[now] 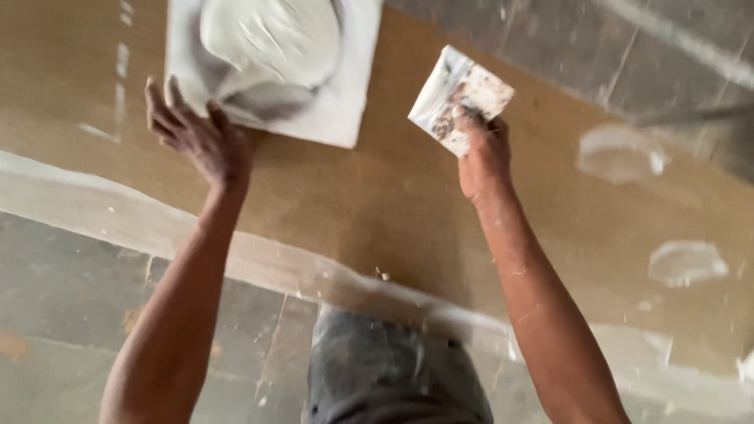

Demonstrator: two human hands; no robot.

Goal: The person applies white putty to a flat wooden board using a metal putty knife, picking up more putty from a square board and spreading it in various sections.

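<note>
My left hand (196, 133) grips the lower edge of a square white board (345, 86) that carries a mound of pale grey plaster (271, 35). My right hand (481, 149) holds a plaster-smeared putty knife (459, 94) with its wide blade pointing up and left, a short way right of the board. Both hands are raised in front of a brown panel (393, 196).
White filler patches (620, 153) dot the brown panel at the right, and a pale filled strip (298, 271) runs along its lower edge. Grey tiled surface (71, 306) lies below. My grey trousers (385, 369) show at the bottom centre.
</note>
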